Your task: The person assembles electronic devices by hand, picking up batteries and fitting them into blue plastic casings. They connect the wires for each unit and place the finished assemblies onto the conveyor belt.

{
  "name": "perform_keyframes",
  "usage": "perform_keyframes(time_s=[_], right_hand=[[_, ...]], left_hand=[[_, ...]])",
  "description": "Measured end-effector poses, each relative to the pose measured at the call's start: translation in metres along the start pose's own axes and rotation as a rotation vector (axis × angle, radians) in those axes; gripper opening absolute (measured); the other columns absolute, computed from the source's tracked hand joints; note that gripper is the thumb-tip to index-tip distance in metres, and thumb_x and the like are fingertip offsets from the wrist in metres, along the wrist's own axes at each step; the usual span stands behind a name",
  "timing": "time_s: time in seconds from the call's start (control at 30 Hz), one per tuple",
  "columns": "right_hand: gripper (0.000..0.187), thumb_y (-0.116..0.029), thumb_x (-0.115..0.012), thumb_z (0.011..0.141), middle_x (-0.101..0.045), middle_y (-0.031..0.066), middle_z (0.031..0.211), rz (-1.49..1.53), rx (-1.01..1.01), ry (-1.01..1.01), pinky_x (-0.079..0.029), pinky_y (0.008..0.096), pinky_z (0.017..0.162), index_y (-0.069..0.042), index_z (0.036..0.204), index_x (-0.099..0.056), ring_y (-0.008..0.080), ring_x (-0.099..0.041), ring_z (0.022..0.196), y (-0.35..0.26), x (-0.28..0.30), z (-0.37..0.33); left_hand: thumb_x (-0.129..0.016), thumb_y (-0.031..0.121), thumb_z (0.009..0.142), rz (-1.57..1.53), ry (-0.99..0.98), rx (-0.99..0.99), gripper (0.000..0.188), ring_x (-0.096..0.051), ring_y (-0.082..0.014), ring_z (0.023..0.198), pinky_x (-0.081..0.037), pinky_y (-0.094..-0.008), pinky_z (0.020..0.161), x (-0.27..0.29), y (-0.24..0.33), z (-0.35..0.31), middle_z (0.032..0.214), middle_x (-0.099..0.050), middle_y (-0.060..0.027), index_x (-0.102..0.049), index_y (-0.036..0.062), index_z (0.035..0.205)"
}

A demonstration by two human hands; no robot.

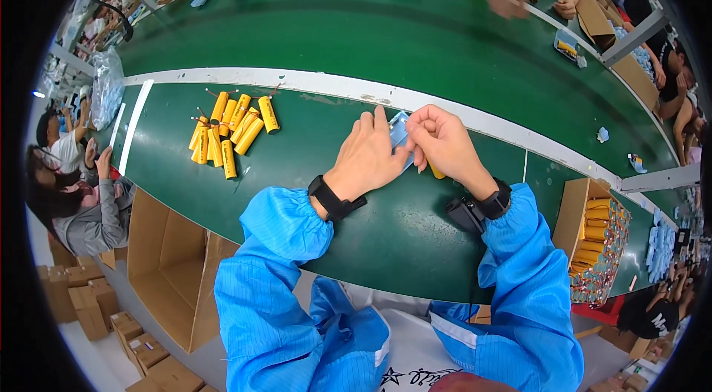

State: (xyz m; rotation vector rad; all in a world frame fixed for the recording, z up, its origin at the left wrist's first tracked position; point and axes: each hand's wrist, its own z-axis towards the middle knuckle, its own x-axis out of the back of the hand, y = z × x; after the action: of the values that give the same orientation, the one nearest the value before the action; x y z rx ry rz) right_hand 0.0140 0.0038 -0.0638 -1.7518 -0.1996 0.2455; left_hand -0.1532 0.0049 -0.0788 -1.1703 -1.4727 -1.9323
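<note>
Two hands pinch a small pale blue part at the middle of the green surface.

The blue part [400, 132] is mostly hidden by the left hand [367, 155] and right hand [443, 143], both closed on it; a yellow cylinder [436, 169] peeks beneath. Loose yellow cylinders [230, 129] lie left, open green between; a carton [593, 236] sits by the right edge.

Green bench, yellow cells, blue sleeves.

The belt [356, 36] is dark green with a white strip [297, 82] along its near edge, and the bench [386, 236] is the same green. The cells [230, 129] are bright yellow with thin red leads. The holder [399, 129] is pale blue. Both sleeves [274, 281] are bright blue with fine stripes; the wristbands [330, 198] are black. The boxes [159, 273] are plain brown cardboard.
</note>
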Motion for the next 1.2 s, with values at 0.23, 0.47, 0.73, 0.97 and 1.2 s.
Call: perform_keyframes(time_s=[0.23, 0.47, 0.73, 0.97, 1.2], right_hand=[[0.010, -0.010, -0.052, 0.095, -0.060, 0.0041, 0.071, -0.180, 0.119, 0.051, -0.044, 0.0213, 0.044, 0.000, 0.095, -0.052, 0.0073, -0.055, 0.054, 0.006, -0.008, -0.002], [0.009, -0.008, -0.054, 0.094, -0.059, 0.0029, 0.070, -0.195, 0.274, 0.107, -0.042, 0.0194, 0.045, 0.001, 0.095, -0.053, 0.0050, -0.055, 0.058, 0.012, -0.008, 0.000], [0.010, -0.007, -0.057, 0.091, -0.060, 0.0031, 0.069, -0.412, 0.222, 0.138, -0.044, 0.0216, 0.050, 0.003, 0.091, -0.056, 0.0062, -0.055, 0.058, 0.006, -0.008, -0.003], [0.007, -0.005, -0.061, 0.084, -0.063, 0.0110, 0.090, -0.639, 0.551, 0.211, -0.049, 0.0297, 0.068, 0.001, 0.086, -0.058, 0.0190, -0.062, 0.076, 0.008, -0.008, -0.001], [0.007, -0.005, -0.062, 0.080, -0.056, 0.0149, 0.112, -0.765, 0.502, 0.267, -0.044, 0.0381, 0.086, 0.000, 0.084, -0.060, 0.0299, -0.054, 0.102, 0.015, -0.014, -0.005]], left_hand=[[-0.061, 0.020, 0.076, -0.003, -0.044, 0.024, 0.073, -0.053, -0.0418, 0.097, -0.046, -0.0442, 0.085, 0.003, 0.003, 0.001, 0.103, -0.052, -0.0312, -0.031, -0.0232, 0.126], [-0.058, 0.016, 0.074, -0.020, -0.068, 0.030, 0.073, -0.053, -0.0415, 0.098, -0.046, -0.0437, 0.086, 0.004, 0.005, -0.001, 0.105, -0.052, -0.0311, -0.029, -0.0234, 0.128], [-0.058, 0.018, 0.076, -0.016, -0.074, -0.010, 0.073, -0.053, -0.0415, 0.101, -0.047, -0.0435, 0.087, 0.000, 0.000, -0.001, 0.106, -0.053, -0.0311, -0.029, -0.0235, 0.129], [-0.059, 0.019, 0.080, -0.023, -0.078, -0.045, 0.071, -0.054, -0.0420, 0.102, -0.047, -0.0438, 0.087, -0.002, -0.002, -0.001, 0.106, -0.053, -0.0313, -0.030, -0.0230, 0.128], [-0.059, 0.018, 0.081, -0.035, -0.108, -0.062, 0.069, -0.054, -0.0423, 0.102, -0.047, -0.0442, 0.087, -0.001, -0.004, 0.000, 0.108, -0.053, -0.0319, -0.031, -0.0226, 0.128]])
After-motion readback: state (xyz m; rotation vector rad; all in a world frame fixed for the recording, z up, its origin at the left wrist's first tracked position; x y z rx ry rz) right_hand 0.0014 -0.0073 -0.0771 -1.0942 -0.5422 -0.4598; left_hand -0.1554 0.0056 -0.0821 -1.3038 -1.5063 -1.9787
